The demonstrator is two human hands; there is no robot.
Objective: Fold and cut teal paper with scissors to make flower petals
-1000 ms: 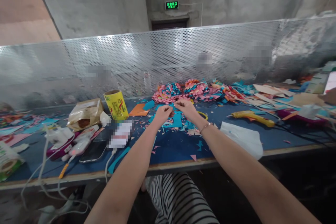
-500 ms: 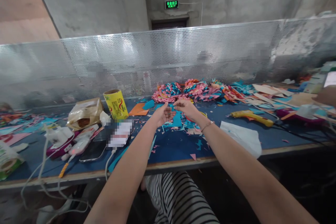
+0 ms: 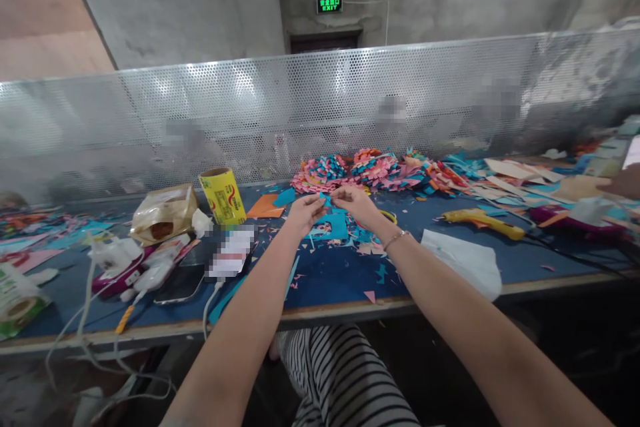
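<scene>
My left hand (image 3: 307, 211) and my right hand (image 3: 356, 204) meet above the middle of the table. Between their fingertips is a small piece of blue paper (image 3: 326, 199), pinched from both sides. Its exact shape is too small to make out. Just beneath the hands lies a larger blue paper sheet (image 3: 336, 226) among blue and pink scraps. Behind them sit bundles of pink, blue and orange paper pieces (image 3: 320, 175).
A yellow glue gun (image 3: 484, 223) and a white sheet (image 3: 463, 260) lie at right. To the left stand a yellow box (image 3: 223, 197), a foil bag (image 3: 165, 213) and a phone (image 3: 233, 253) on its cable. A perforated metal screen (image 3: 250, 117) runs behind. A person's hand (image 3: 623, 181) shows at far right.
My left fingers have closed in towards my right fingertips, and the small blue paper piece now shows between them. The view has shifted slightly.
</scene>
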